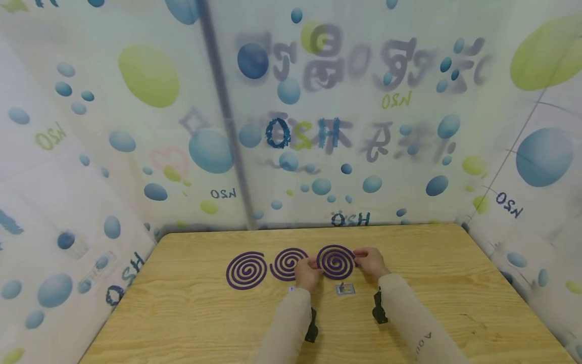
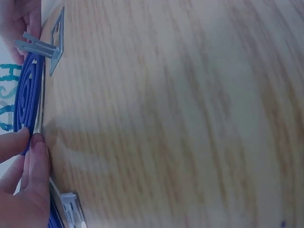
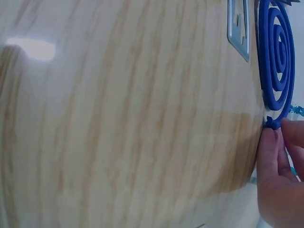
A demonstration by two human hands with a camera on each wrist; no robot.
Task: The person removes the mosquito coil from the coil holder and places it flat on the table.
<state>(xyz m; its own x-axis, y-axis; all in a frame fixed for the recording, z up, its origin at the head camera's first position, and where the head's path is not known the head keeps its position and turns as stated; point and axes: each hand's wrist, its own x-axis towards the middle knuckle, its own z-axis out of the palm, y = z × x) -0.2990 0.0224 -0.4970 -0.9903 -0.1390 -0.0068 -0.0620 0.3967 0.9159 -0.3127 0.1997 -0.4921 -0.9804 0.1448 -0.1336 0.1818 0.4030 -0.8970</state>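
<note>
Between both hands is the rightmost purple mosquito coil (image 1: 336,262), its flat spiral seen nearly edge-on in the wrist views. My left hand (image 1: 307,274) pinches its left edge between thumb and fingers (image 2: 39,164). At the opposite edge, my right hand (image 1: 372,262) pinches the coil's outer end. Just in front of this coil lies a small metal coil stand (image 1: 345,289) with a raised prong. The middle mosquito coil (image 1: 284,263) lies partly behind my left hand. Another metal stand (image 2: 72,211) shows beside that hand, mostly hidden in the head view.
A third mosquito coil (image 1: 247,270) lies flat at the left end of the row. The wooden table (image 1: 204,323) reaches back to a printed curtain (image 1: 282,172) with blue and green spots, which also hangs along both sides.
</note>
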